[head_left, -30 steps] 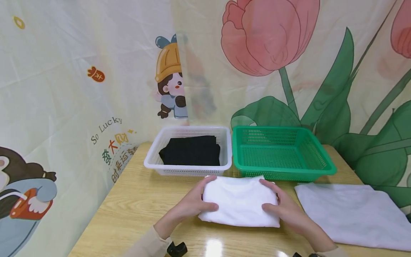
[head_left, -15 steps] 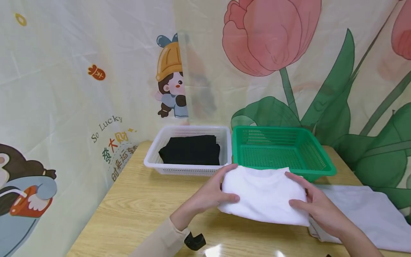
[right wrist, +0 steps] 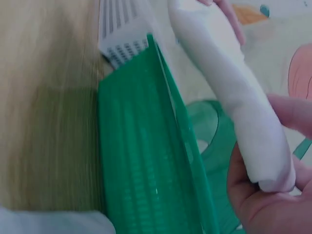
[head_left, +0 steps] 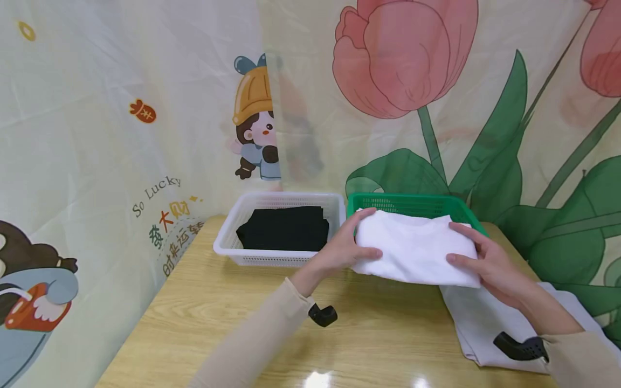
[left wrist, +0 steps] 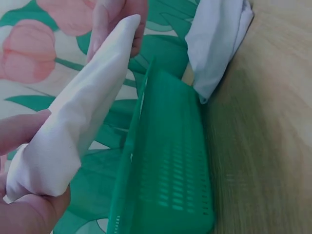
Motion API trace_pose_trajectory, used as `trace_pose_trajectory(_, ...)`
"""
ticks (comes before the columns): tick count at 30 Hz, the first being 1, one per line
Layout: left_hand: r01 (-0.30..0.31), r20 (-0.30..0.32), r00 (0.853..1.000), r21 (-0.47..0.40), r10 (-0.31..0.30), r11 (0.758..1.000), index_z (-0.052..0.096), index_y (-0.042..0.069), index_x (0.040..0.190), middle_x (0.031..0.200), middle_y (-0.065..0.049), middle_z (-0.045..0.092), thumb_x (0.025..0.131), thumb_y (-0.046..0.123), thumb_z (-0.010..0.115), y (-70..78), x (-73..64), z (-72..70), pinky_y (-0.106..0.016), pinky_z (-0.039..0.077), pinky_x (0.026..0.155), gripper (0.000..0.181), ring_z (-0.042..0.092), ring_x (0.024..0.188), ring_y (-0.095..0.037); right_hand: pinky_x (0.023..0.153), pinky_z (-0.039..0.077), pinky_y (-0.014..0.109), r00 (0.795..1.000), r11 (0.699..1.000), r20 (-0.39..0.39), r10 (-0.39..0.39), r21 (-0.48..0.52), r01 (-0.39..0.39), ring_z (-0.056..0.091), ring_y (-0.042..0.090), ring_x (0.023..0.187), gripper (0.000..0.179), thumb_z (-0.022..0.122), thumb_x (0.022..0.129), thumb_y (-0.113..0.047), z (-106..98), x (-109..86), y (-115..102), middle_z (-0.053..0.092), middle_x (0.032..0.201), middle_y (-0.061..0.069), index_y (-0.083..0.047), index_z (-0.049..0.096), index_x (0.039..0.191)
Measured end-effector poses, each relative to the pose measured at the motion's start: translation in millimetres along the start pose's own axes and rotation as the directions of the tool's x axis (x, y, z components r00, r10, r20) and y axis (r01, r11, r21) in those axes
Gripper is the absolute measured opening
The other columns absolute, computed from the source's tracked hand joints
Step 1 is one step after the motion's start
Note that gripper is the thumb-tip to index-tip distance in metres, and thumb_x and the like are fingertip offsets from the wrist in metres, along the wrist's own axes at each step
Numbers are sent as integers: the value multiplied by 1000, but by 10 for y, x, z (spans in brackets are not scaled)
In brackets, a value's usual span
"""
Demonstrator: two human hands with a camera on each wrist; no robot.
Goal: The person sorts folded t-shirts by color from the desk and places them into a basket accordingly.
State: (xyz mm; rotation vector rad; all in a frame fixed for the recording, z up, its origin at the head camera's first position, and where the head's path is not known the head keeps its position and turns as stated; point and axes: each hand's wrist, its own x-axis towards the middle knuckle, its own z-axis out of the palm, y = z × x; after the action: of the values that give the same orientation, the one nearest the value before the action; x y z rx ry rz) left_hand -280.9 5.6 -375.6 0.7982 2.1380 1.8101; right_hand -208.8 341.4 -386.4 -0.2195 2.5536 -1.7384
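A folded white shirt [head_left: 417, 250] is held level between my two hands, over the green basket [head_left: 407, 202]. My left hand [head_left: 345, 245] grips its left end, thumb on the near face and fingers behind. The right end is gripped the same way by my right hand [head_left: 497, 269]. In the left wrist view the shirt [left wrist: 73, 117] appears as a thick folded roll above the basket's rim [left wrist: 130, 141]. The right wrist view also shows the shirt [right wrist: 239, 97] raised clear of the basket wall [right wrist: 141, 141]. Most of the basket's inside is hidden behind the shirt in the head view.
Left of the green basket stands a white basket [head_left: 225, 245] with folded black cloth [head_left: 283, 229] in it. A pale folded cloth [head_left: 477, 328] lies on the wooden table [head_left: 233, 318] at the right, partly under my right forearm. A printed curtain [head_left: 310, 108] hangs behind the baskets.
Both hands have lifted the white shirt off the table and carried it right and away from me, from in front of the baskets to over the green one.
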Motion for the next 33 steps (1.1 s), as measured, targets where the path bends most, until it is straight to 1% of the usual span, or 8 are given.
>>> trace_pose_trajectory(4, 9, -19, 1000, 13, -9, 1000, 41, 34, 162, 164, 5, 36, 85, 2, 89, 17, 250, -5, -37, 55, 98, 96, 50, 129, -21, 87, 54, 14, 1000, 998, -8, -19, -57, 18, 37, 34, 131, 84, 69, 106, -25, -162, 218, 15, 0, 174, 26, -25, 18, 172)
trace_pose_trajectory(8, 30, -40, 999, -4, -31, 1000, 39, 31, 164, 158, 0, 41, 85, 1, 88, -23, 484, -2, -38, 56, 96, 98, 52, 125, -22, 92, 52, 13, 1000, 994, -19, -13, -111, 10, 31, 43, 141, 90, 73, 103, -31, -278, 447, 50, -2, 176, 23, -24, 15, 172)
trace_pose_trajectory(12, 45, -73, 996, -22, -46, 999, 40, 30, 164, 157, -4, 44, 84, -1, 89, -93, 690, 12, -41, 55, 99, 98, 53, 124, -23, 119, 41, 42, 1000, 990, -19, 11, -138, -14, 18, 46, 151, 93, 73, 102, -35, -382, 655, 93, -6, 177, 19, -25, 13, 173)
trace_pose_trajectory(14, 46, -83, 995, -15, -47, 999, 41, 27, 164, 159, -5, 43, 84, -1, 89, -139, 780, 22, -41, 54, 101, 97, 52, 125, -23, 122, 29, 61, 1000, 991, -11, 19, -136, -20, 14, 46, 153, 94, 73, 102, -34, -429, 742, 125, -8, 178, 18, -24, 12, 173)
trace_pose_trajectory(16, 48, -87, 995, -9, -49, 999, 43, 25, 162, 159, -6, 44, 83, -2, 89, -200, 862, 33, -41, 55, 101, 95, 53, 125, -22, 121, 22, 70, 1000, 992, 1, 25, -125, -25, 10, 47, 155, 95, 74, 102, -33, -473, 819, 172, -10, 177, 19, -22, 10, 173)
trace_pose_trajectory(24, 109, -91, 989, -47, -113, 993, 53, 22, 153, 153, -10, 48, 84, -4, 87, -393, 1057, 72, -45, 52, 106, 81, 55, 121, -24, 121, 14, 75, 997, 989, 35, 62, -137, -56, 1, 52, 157, 97, 74, 102, -32, -544, 1026, 375, -14, 176, 21, -18, 8, 172)
trace_pose_trajectory(29, 157, -140, 976, -59, -164, 986, 56, 22, 150, 158, -11, 45, 84, -6, 86, -485, 1135, 130, -49, 49, 111, 78, 53, 128, -28, 121, 11, 77, 997, 986, 46, 67, -158, -59, -1, 52, 158, 93, 71, 105, -27, -528, 1125, 482, -13, 176, 22, -17, 7, 172)
trace_pose_trajectory(33, 195, -180, 963, -38, -199, 980, 59, 25, 148, 159, -7, 46, 84, -8, 85, -564, 1219, 176, -44, 51, 109, 77, 53, 131, -25, 120, 10, 78, 996, 982, 36, 79, -173, -72, -2, 55, 157, 89, 68, 106, -20, -489, 1203, 541, -12, 175, 26, -16, 7, 172)
